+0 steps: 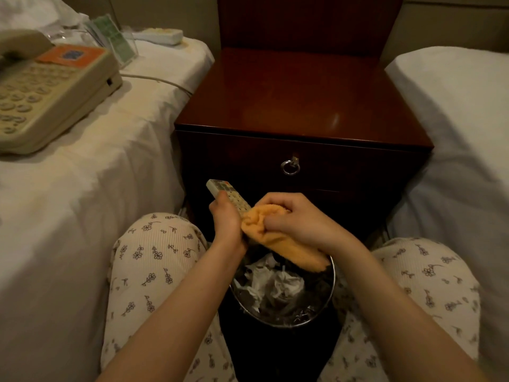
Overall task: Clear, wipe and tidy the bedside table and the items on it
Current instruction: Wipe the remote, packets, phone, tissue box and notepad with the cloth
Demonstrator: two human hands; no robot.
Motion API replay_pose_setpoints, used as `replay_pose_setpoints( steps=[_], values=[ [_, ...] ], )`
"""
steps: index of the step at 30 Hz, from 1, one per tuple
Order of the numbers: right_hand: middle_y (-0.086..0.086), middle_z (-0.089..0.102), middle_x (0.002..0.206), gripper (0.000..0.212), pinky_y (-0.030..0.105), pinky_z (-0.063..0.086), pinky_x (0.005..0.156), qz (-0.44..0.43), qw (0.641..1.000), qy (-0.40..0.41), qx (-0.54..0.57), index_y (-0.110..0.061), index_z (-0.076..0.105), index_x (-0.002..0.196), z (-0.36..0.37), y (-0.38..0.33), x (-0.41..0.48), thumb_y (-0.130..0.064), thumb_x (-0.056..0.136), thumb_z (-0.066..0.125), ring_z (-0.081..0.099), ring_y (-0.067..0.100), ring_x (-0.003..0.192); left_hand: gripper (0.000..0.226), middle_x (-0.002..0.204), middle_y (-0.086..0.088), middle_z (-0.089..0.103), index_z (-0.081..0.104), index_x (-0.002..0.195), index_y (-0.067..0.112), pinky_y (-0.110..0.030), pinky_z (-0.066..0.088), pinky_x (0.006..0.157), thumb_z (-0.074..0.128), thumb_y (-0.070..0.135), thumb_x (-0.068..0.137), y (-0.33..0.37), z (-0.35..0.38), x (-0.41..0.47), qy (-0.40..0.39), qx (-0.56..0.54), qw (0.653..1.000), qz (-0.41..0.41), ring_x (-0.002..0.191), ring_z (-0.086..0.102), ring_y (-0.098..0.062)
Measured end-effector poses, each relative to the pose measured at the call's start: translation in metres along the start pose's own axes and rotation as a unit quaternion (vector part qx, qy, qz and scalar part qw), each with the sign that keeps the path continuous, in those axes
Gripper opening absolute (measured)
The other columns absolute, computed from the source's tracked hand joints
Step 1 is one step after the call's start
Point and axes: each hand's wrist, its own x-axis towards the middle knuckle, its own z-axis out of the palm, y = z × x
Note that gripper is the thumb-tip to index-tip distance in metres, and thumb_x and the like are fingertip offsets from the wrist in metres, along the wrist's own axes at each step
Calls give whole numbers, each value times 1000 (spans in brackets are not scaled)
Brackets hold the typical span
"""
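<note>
The dark wooden bedside table [297, 92] stands between two beds, its top bare. My left hand [227, 219] grips a white remote control [224, 193] in front of the table's drawer. My right hand [296, 216] presses a bunched orange cloth [278, 241] against the remote's lower end, which the cloth hides. A beige telephone [46, 92], an acrylic card stand [115, 40], a second white remote [159, 35] and crumpled plastic wrap [66, 26] lie on the left bed.
A metal waste bin [283, 290] holding crumpled tissues sits on the floor between my knees, under my hands. The drawer's ring handle [290, 166] faces me. The phone cord [162, 81] runs across the left bed towards the table. A white bed [454, 119] flanks the right.
</note>
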Motion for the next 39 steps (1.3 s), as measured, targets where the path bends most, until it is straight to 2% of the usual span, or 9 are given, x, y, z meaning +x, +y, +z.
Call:
replay_pose_setpoints(
  steps=[5,8,10,12,15,19,24,29,39],
  values=[
    [-13,57,79,17,22,42,60,49,970,81,-225,-35,60,78,-16,6,0,-19,82,63,54,5,76,46,122,-13,51,31,142,16,-39,46,79,28,36,100,-1,1,0,-7,4,1000,11,99,53,-26],
    [-11,61,81,19,22,45,61,11,977,183,-112,-37,59,77,-11,9,3,-19,82,63,56,5,74,44,120,-14,56,38,136,15,-43,48,86,31,38,99,-3,1,4,-22,9,1000,2,101,57,-29],
    [-9,62,81,20,20,46,63,-29,989,137,-44,-36,61,82,-4,6,5,-17,82,64,57,4,71,44,115,-16,59,45,130,14,-43,50,82,31,41,99,-4,2,3,-29,12,999,-9,95,60,-30],
    [-11,60,79,16,19,46,60,-22,989,101,-102,-34,61,88,2,9,8,-19,84,62,56,2,68,44,111,-17,60,46,127,11,-41,52,76,31,41,99,-5,2,1,-31,16,999,-18,88,61,-28],
    [-10,58,83,17,28,45,64,24,942,232,-241,-30,60,100,-1,21,15,-24,85,58,56,10,78,34,95,-12,59,45,115,12,-35,49,65,29,38,101,-5,2,-6,-49,11,998,-25,78,58,-23],
    [-10,61,84,16,27,46,66,-34,954,294,-50,-28,61,98,2,17,20,-19,85,58,58,7,77,40,95,-10,61,48,126,10,-32,49,61,31,36,101,-8,4,-6,-83,65,994,-1,78,60,-22],
    [-1,63,103,27,32,48,73,30,913,314,-259,-28,57,114,1,28,23,-24,87,52,60,20,92,37,90,-10,60,50,120,10,-32,48,59,31,34,101,-15,5,-11,-126,94,987,-29,74,59,-21],
    [-11,59,84,13,23,45,65,23,945,327,-3,-28,59,100,-1,27,28,-20,89,55,57,9,80,36,88,-8,63,53,117,14,-32,49,60,29,37,102,-12,8,-10,-125,92,988,-27,74,61,-21],
    [-6,62,98,13,36,52,86,33,933,307,184,-26,57,104,20,28,29,-21,92,54,61,15,95,52,108,-10,64,49,127,15,-40,52,85,25,51,98,-14,6,-9,-118,173,976,68,95,63,-23]
  ],
)
